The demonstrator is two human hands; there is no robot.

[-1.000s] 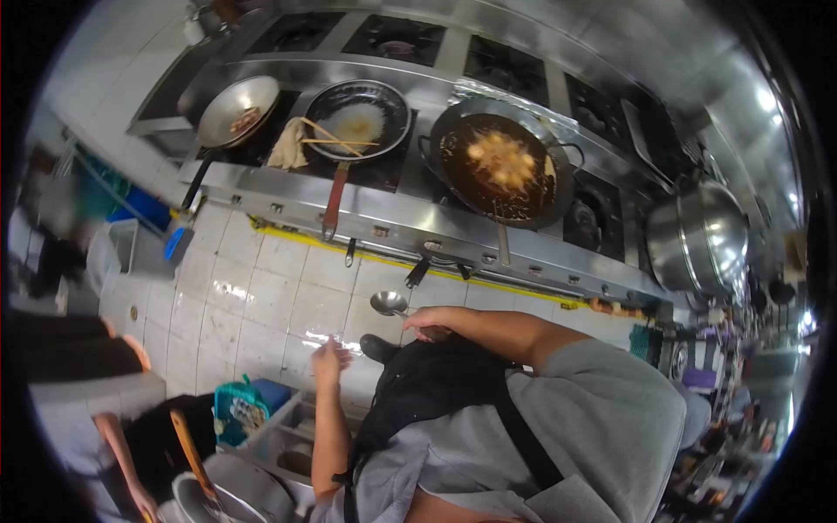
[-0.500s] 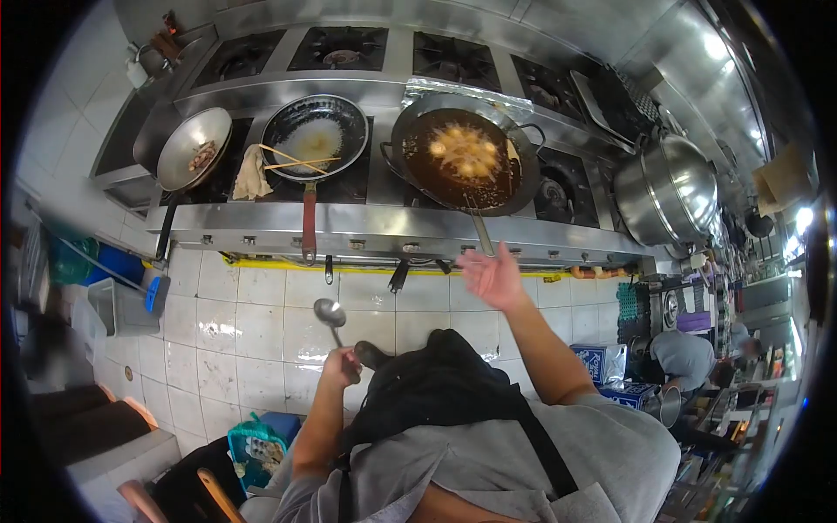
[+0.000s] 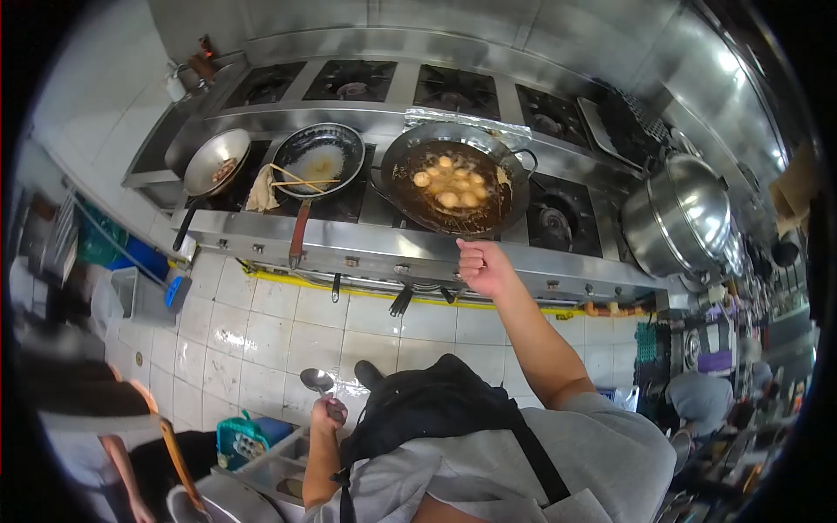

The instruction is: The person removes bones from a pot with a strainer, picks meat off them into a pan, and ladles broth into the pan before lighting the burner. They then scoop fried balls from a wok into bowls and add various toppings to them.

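Observation:
My left hand is closed round the handle of a metal ladle, held low over the floor with its bowl up. My right hand is a fist at the front rim of a large dark wok, closed on the handle end of a skimmer. The fingers hide most of that handle. Several pale golden balls lie bunched in the wok's brown bubbling oil.
Left of the wok stand a black frying pan with crossed chopsticks and a smaller pan with food. A folded cloth lies between them. A big steel pot stands right. Another person is at lower left.
My right hand has gone from open to closed, on the skimmer handle at the wok's front. The left hand with the ladle has dropped slightly. The whole view has shifted, and a person appears lower left.

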